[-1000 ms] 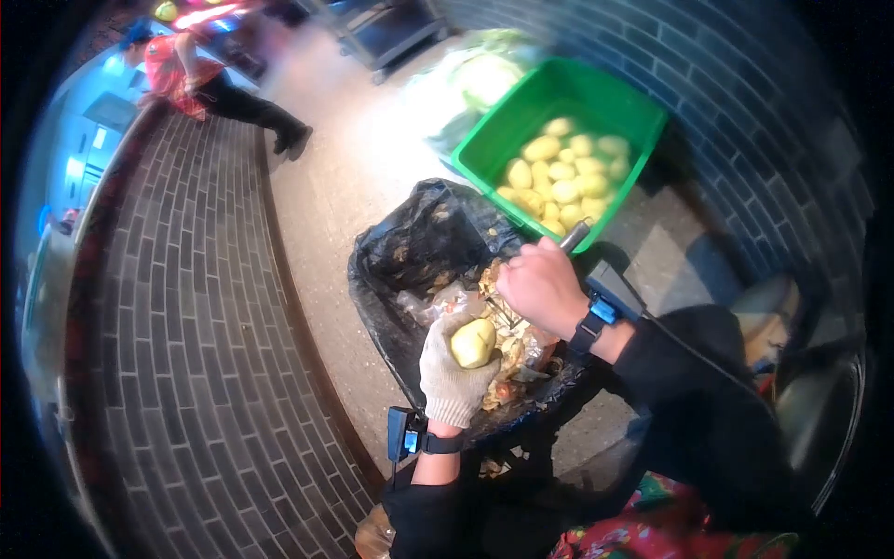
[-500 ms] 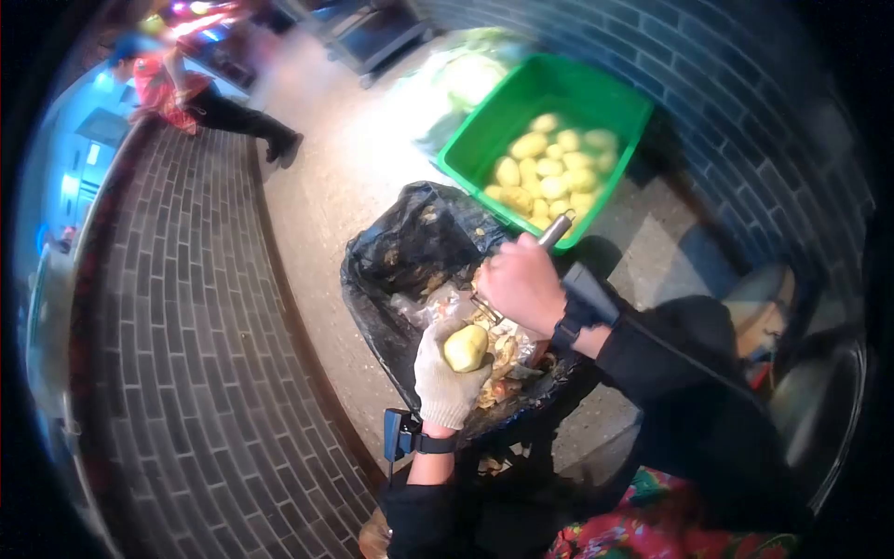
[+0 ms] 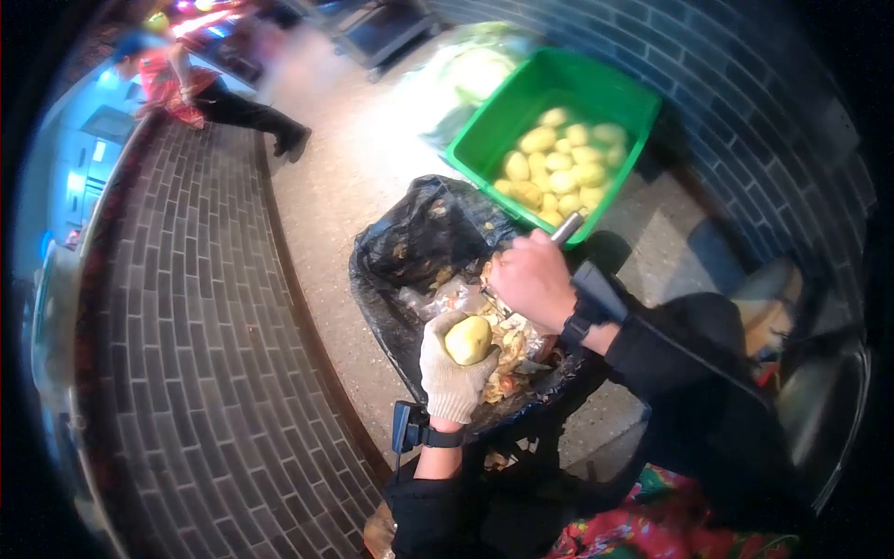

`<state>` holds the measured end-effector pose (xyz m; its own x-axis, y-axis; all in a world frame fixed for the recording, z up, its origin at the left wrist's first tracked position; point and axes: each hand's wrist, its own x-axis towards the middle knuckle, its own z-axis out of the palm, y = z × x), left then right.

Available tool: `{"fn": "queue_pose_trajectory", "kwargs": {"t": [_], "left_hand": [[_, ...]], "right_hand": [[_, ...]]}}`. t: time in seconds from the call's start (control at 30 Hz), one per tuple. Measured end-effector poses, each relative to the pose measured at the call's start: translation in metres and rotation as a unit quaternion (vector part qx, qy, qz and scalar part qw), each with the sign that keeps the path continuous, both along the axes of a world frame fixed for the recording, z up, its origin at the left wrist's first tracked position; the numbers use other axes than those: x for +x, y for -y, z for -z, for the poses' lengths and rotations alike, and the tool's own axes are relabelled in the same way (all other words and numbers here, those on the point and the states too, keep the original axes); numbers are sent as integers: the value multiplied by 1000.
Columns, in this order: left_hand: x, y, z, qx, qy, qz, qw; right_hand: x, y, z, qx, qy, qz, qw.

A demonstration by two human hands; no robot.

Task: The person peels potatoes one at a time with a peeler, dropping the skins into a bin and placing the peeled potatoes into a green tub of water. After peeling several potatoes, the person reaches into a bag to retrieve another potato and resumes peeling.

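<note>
My left hand, in a pale knitted glove, cups a peeled yellow potato from below. Closed around the metal handle of a peeler, my bare right hand is just above and to the right of the potato. The peeler's blade end is mostly hidden and blurred, and looks apart from the potato. Both hands are over a bin lined with a black bag, which holds peelings and crumpled clear plastic.
A green tub of peeled potatoes stands beyond the black-lined bin. Behind it lies a bag of pale green produce. A low brick wall curves along the left. Another person leans over its far end.
The camera view has shifted slightly. The potato has turned a little in my gloved hand, and my right hand still grips the peeler close by.
</note>
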<state>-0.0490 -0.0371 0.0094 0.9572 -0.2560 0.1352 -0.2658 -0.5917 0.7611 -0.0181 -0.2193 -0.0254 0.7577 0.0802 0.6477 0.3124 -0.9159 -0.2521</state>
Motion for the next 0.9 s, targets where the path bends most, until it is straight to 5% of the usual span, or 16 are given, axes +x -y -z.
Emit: {"fn": "queue_pose_trajectory", "kwargs": {"t": [0.47, 0.67, 0.9], "left_hand": [[8, -6, 22, -36, -116, -29, 992], [6, -4, 13, 16, -52, -29, 998], [7, -2, 9, -71, -41, -12, 997]], "right_hand": [[-15, -26, -17, 144, -39, -47, 988], [-4, -13, -4, 66, -14, -24, 997], [-4, -9, -18, 18, -23, -22, 999]]}}
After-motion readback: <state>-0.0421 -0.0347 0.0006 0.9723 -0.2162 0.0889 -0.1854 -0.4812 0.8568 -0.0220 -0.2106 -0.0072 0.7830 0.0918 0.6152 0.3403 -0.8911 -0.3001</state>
